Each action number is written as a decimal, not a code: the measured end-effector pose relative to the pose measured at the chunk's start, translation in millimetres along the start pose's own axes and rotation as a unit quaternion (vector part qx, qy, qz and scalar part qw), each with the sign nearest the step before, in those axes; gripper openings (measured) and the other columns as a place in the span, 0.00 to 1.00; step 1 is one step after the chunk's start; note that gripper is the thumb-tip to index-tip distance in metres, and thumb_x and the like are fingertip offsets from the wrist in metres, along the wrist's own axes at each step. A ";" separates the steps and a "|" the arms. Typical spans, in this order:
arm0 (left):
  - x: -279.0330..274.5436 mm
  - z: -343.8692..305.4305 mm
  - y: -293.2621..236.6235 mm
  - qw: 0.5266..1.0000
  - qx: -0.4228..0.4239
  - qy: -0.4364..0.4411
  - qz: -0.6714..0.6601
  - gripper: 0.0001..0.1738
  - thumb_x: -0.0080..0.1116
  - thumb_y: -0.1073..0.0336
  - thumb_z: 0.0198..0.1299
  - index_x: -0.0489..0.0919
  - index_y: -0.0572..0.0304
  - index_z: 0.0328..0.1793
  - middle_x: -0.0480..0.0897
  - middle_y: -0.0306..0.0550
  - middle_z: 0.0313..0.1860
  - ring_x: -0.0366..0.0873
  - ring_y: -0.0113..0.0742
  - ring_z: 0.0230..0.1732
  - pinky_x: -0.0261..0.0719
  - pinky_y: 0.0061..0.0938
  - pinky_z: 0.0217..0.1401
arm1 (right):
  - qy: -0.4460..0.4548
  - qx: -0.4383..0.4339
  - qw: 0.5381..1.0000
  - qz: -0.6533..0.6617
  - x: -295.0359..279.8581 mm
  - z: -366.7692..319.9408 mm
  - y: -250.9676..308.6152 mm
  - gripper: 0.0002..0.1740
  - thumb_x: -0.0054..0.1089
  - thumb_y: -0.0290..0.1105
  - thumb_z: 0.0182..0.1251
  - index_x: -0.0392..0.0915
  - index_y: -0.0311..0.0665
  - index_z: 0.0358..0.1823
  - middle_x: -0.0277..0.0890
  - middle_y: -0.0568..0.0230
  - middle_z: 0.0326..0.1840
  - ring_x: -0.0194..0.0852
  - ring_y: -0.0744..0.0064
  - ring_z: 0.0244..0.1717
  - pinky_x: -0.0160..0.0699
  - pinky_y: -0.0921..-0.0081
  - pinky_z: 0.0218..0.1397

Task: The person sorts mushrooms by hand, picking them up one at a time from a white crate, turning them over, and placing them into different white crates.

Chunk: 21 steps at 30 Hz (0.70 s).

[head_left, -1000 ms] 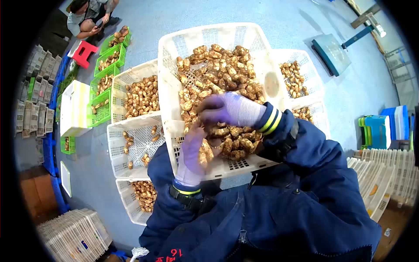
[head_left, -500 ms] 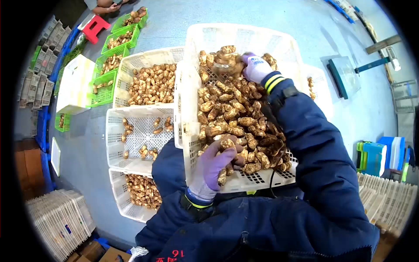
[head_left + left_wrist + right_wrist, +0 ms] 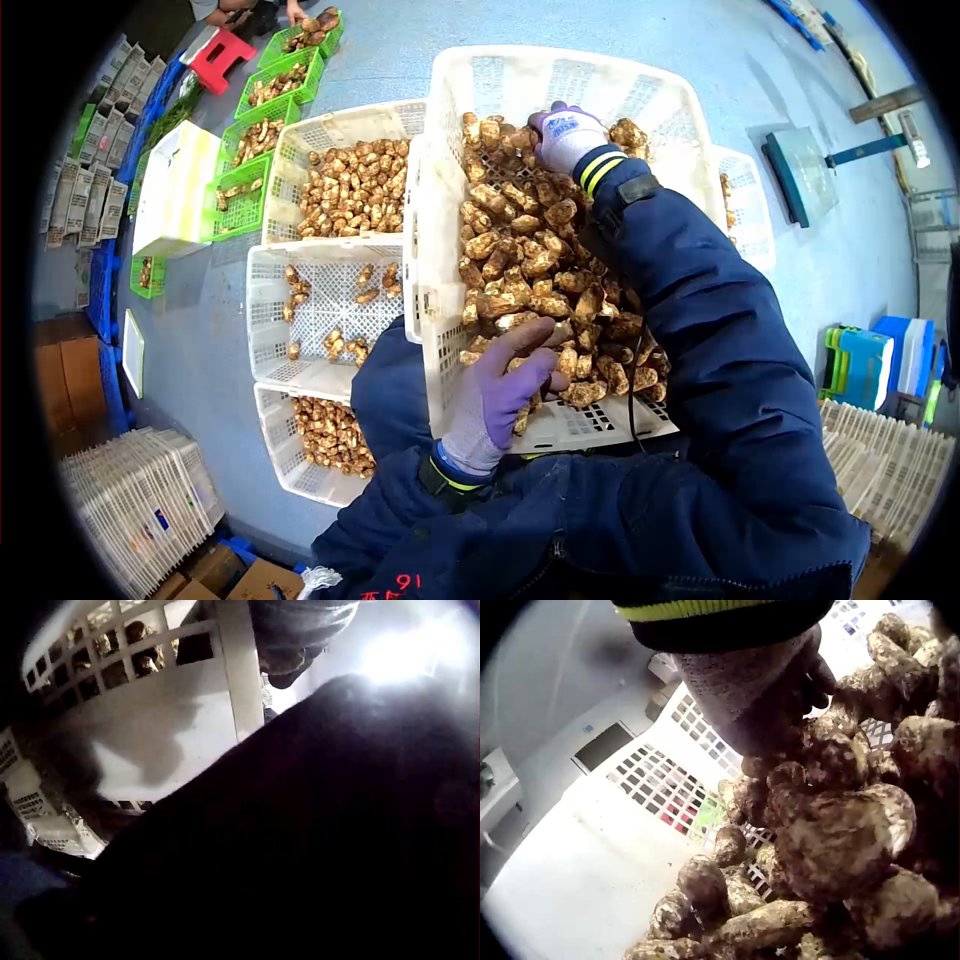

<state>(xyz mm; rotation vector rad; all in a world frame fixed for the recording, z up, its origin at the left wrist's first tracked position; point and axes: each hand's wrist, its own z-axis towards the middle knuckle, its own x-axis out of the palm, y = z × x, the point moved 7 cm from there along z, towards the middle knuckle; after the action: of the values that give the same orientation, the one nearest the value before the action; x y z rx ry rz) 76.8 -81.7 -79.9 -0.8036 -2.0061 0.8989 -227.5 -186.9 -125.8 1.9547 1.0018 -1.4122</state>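
Note:
A white plastic crate (image 3: 435, 300) full of brown-and-white stubby mushrooms (image 3: 530, 260) stands in front of the body. My right hand (image 3: 572, 138), in a white and purple glove, reaches to the far part of the crate, its fingers down among the mushrooms. In the right wrist view, mushrooms (image 3: 840, 840) crowd right under that hand, and what its fingers hold cannot be told. At the near left corner my gloved left hand (image 3: 490, 400) rests over mushrooms, fingers loosely extended. The left wrist view is mostly dark, with the crate wall (image 3: 165, 727) showing.
White crates (image 3: 325, 310) with mushrooms stand on the left, green baskets (image 3: 240, 200) beyond them. A red stool (image 3: 222, 62) and a crouching person are at upper left. A platform scale (image 3: 800, 175) stands at right. Stacked white crates (image 3: 145, 495) flank both sides.
The hands were together over the near crate half; the right hand then went to the far end, and mushrooms there shifted. The left hand's fingers have loosened from a mushroom.

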 end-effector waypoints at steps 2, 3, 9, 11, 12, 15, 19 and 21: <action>0.8 0.6 0.2 1.000 0.002 -0.001 -0.029 0.30 0.53 0.60 0.72 0.65 0.74 0.72 0.79 0.55 0.63 0.83 0.34 0.48 0.81 0.25 0.53 | 0.006 0.004 1.000 -0.008 1.6 -1.9 -9.8 0.26 0.60 0.41 0.65 0.73 0.48 0.65 0.70 0.48 0.65 0.72 0.47 0.64 0.75 0.55 0.65; 1.7 -0.3 0.9 0.999 0.002 -0.002 -0.044 0.29 0.51 0.60 0.73 0.64 0.75 0.72 0.80 0.53 0.62 0.83 0.32 0.48 0.79 0.23 0.55 | 0.000 -0.007 1.000 -0.017 0.4 -9.4 -16.7 0.26 0.61 0.41 0.64 0.74 0.47 0.64 0.70 0.51 0.65 0.71 0.47 0.65 0.74 0.55 0.65; 0.1 0.6 1.9 0.994 -0.026 -0.025 -0.101 0.32 0.55 0.58 0.70 0.64 0.75 0.72 0.80 0.54 0.62 0.81 0.32 0.47 0.80 0.26 0.50 | -0.058 -0.087 0.992 0.065 -1.6 -31.4 -22.0 0.17 0.54 0.42 0.68 0.79 0.42 0.52 0.83 0.56 0.45 0.82 0.55 0.50 0.79 0.58 0.55; -0.7 0.7 2.3 0.995 -0.022 -0.035 -0.095 0.32 0.55 0.58 0.70 0.65 0.74 0.72 0.79 0.54 0.63 0.80 0.32 0.47 0.80 0.26 0.49 | 0.004 -0.051 0.922 0.385 3.0 -48.1 -29.2 0.15 0.54 0.38 0.67 0.81 0.40 0.49 0.85 0.52 0.39 0.83 0.52 0.43 0.79 0.59 0.49; 0.8 -0.1 1.6 0.994 -0.036 -0.046 -0.095 0.32 0.56 0.58 0.69 0.65 0.74 0.72 0.80 0.54 0.62 0.80 0.32 0.47 0.80 0.25 0.47 | -0.029 -0.078 0.928 0.362 3.5 -52.0 -33.4 0.15 0.56 0.37 0.67 0.81 0.41 0.51 0.84 0.52 0.39 0.83 0.56 0.41 0.79 0.61 0.47; 0.2 -0.7 3.0 0.994 -0.007 -0.062 -0.095 0.32 0.55 0.57 0.69 0.66 0.71 0.72 0.80 0.53 0.59 0.80 0.33 0.46 0.81 0.23 0.44 | -0.073 0.019 0.947 0.312 1.5 -58.1 -64.1 0.19 0.54 0.32 0.66 0.80 0.45 0.58 0.84 0.50 0.44 0.84 0.58 0.41 0.81 0.62 0.49; 1.2 -0.1 4.3 0.993 -0.017 -0.061 -0.101 0.31 0.54 0.56 0.69 0.67 0.70 0.72 0.80 0.54 0.60 0.81 0.34 0.46 0.81 0.24 0.45 | -0.123 -0.048 0.976 0.175 -16.6 -62.0 -38.7 0.22 0.51 0.30 0.66 0.78 0.45 0.62 0.83 0.49 0.47 0.82 0.49 0.49 0.79 0.59 0.56; 2.4 1.8 5.2 0.993 -0.025 -0.056 -0.096 0.31 0.53 0.55 0.70 0.67 0.70 0.72 0.80 0.54 0.60 0.81 0.34 0.46 0.82 0.26 0.46 | -0.061 -0.103 0.983 0.138 -5.9 -49.1 -15.6 0.26 0.55 0.36 0.66 0.73 0.43 0.66 0.77 0.49 0.62 0.71 0.49 0.67 0.69 0.61 0.70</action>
<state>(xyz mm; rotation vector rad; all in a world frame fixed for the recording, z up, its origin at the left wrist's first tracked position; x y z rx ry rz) 75.2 -77.6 -84.0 -0.5857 -2.1698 0.8007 -213.7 -141.7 -104.5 1.7558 0.7541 -1.2058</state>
